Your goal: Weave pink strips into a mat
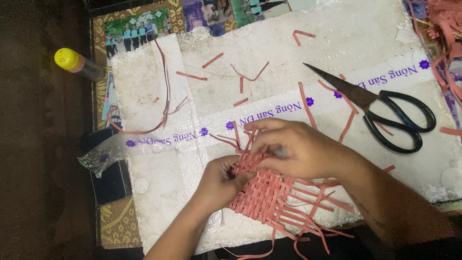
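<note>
A flat mat woven from thin reddish-pink strips (269, 192) lies on a white foam board (337, 53), with loose strip ends sticking out at its top and right. My left hand (222, 183) pinches the mat's left edge. My right hand (296, 149) lies over its upper part, fingers curled around strips near the top edge. Part of the weave is hidden under both hands.
Black-handled scissors (385, 108) lie shut on the board's right side. Cut strip scraps (192, 76) litter the board and a long strip (166, 82) loops at its left. A yellow-capped bottle (77, 63) lies at far left. More strips (447, 29) pile at top right.
</note>
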